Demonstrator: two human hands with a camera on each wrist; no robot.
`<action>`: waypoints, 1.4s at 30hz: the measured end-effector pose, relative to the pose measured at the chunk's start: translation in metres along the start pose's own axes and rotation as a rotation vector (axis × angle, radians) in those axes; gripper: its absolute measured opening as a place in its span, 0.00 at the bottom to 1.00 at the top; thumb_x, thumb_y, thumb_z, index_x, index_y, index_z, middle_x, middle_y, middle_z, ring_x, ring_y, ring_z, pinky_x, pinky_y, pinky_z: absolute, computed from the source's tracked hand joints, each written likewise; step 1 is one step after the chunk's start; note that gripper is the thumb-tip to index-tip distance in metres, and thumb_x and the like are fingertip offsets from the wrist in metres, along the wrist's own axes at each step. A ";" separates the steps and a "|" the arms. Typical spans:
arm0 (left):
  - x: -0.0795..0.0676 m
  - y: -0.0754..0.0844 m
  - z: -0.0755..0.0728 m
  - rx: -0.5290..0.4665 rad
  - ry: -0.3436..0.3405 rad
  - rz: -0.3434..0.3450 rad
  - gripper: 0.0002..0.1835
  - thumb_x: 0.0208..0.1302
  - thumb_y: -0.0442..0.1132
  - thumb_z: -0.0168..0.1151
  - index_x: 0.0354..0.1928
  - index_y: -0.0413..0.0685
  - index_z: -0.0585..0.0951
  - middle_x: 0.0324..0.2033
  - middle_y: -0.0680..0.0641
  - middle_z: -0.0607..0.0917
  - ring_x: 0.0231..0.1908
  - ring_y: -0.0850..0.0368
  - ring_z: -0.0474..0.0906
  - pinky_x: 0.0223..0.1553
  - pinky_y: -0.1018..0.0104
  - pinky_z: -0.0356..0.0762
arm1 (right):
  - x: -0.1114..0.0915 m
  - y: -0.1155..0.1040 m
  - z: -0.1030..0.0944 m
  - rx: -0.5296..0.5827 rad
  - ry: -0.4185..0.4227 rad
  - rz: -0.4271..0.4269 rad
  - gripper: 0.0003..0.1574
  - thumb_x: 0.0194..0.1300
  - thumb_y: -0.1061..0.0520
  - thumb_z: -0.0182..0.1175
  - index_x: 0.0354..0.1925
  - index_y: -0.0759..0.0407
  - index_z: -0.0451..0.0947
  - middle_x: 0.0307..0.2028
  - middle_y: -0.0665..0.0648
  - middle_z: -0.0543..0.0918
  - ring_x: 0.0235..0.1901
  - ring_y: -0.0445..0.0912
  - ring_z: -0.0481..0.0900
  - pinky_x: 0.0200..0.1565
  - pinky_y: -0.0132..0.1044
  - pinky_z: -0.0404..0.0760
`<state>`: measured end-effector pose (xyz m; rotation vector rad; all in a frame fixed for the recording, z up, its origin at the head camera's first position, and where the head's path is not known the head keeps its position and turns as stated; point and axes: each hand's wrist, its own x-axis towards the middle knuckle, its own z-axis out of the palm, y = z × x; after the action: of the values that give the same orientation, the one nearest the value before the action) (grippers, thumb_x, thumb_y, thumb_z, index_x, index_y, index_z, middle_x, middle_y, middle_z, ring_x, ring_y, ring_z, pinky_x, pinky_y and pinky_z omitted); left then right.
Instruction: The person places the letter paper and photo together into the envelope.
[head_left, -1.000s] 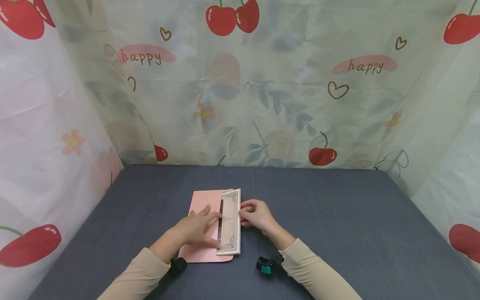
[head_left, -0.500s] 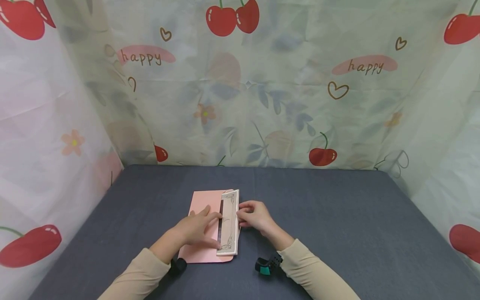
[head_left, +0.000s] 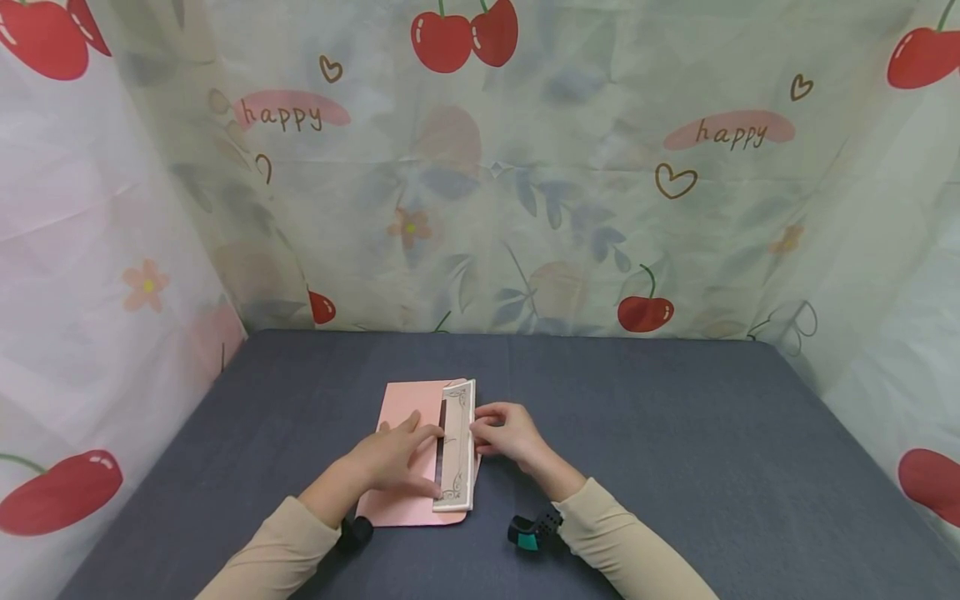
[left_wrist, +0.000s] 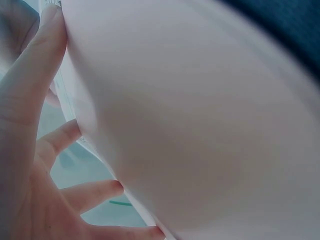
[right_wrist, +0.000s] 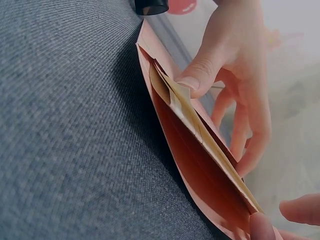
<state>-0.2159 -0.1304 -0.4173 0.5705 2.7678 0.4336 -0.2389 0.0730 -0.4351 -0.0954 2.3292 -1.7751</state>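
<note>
A pink envelope (head_left: 408, 400) lies on the dark tabletop, its mouth facing right. Part-way in that mouth is a folded cream sheet (head_left: 454, 450) with a printed scroll border. My left hand (head_left: 390, 454) rests on the envelope with spread fingers, thumb and forefinger along the edge of its mouth. At the sheet's outer edge, my right hand (head_left: 513, 433) pinches with thumb and forefinger. In the right wrist view the envelope (right_wrist: 185, 170) gapes below the layered sheet (right_wrist: 200, 130), and fingertips of my right hand (right_wrist: 295, 215) meet its near end.
The dark cloth-covered table (head_left: 675, 450) extends around the envelope. A black and teal device (head_left: 528, 533) sits by my right wrist, and a black one (head_left: 356, 533) by my left. Behind stands a cherry-print curtain (head_left: 495, 208).
My right hand has moved slightly left together with the sheet's outer edge, so the sheet sits a little deeper over the envelope. The left hand has kept its place.
</note>
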 end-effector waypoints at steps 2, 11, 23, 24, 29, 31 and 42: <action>0.000 0.000 0.000 -0.001 -0.001 -0.002 0.45 0.40 0.67 0.69 0.62 0.61 0.68 0.69 0.33 0.59 0.63 0.33 0.65 0.66 0.37 0.53 | 0.000 0.000 0.000 -0.002 -0.002 0.005 0.21 0.60 0.64 0.58 0.52 0.72 0.73 0.36 0.62 0.81 0.24 0.38 0.80 0.30 0.34 0.84; -0.001 0.001 0.000 -0.001 -0.006 -0.013 0.45 0.41 0.67 0.68 0.63 0.61 0.68 0.69 0.34 0.59 0.63 0.31 0.64 0.65 0.36 0.54 | 0.000 0.000 0.001 -0.009 -0.017 -0.002 0.22 0.60 0.64 0.58 0.52 0.73 0.73 0.37 0.63 0.81 0.25 0.39 0.81 0.31 0.34 0.84; 0.002 -0.002 0.001 0.010 0.004 -0.009 0.44 0.40 0.68 0.68 0.62 0.62 0.68 0.69 0.34 0.59 0.63 0.34 0.66 0.66 0.37 0.53 | 0.001 0.000 0.004 -0.013 -0.031 0.001 0.21 0.61 0.63 0.59 0.51 0.72 0.74 0.38 0.65 0.82 0.25 0.39 0.81 0.31 0.35 0.84; 0.003 -0.002 0.001 0.009 0.004 -0.008 0.44 0.40 0.68 0.68 0.62 0.62 0.68 0.69 0.34 0.59 0.63 0.34 0.66 0.66 0.37 0.53 | 0.001 0.000 0.004 -0.010 -0.032 0.002 0.21 0.60 0.63 0.59 0.51 0.72 0.74 0.38 0.65 0.82 0.25 0.39 0.81 0.31 0.35 0.84; 0.002 -0.002 0.002 0.016 0.001 -0.012 0.45 0.40 0.68 0.68 0.62 0.63 0.68 0.69 0.35 0.59 0.63 0.33 0.65 0.66 0.37 0.53 | 0.000 -0.001 0.004 -0.013 -0.040 0.007 0.22 0.60 0.63 0.59 0.52 0.73 0.73 0.38 0.65 0.82 0.25 0.39 0.81 0.31 0.34 0.84; 0.002 -0.002 0.002 0.021 0.002 -0.009 0.45 0.40 0.68 0.68 0.62 0.62 0.68 0.69 0.34 0.59 0.63 0.33 0.65 0.65 0.36 0.54 | 0.000 -0.001 0.004 -0.014 -0.047 0.007 0.22 0.60 0.62 0.59 0.52 0.73 0.73 0.38 0.64 0.82 0.26 0.39 0.81 0.31 0.33 0.84; 0.001 -0.002 0.001 0.025 0.003 0.000 0.45 0.41 0.67 0.68 0.62 0.61 0.68 0.69 0.34 0.59 0.62 0.32 0.66 0.65 0.36 0.54 | 0.000 -0.001 0.005 -0.028 -0.072 0.000 0.22 0.61 0.62 0.59 0.52 0.72 0.73 0.38 0.64 0.83 0.26 0.40 0.82 0.31 0.34 0.84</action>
<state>-0.2170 -0.1311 -0.4192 0.5755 2.7796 0.4011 -0.2384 0.0681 -0.4353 -0.1609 2.3043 -1.7104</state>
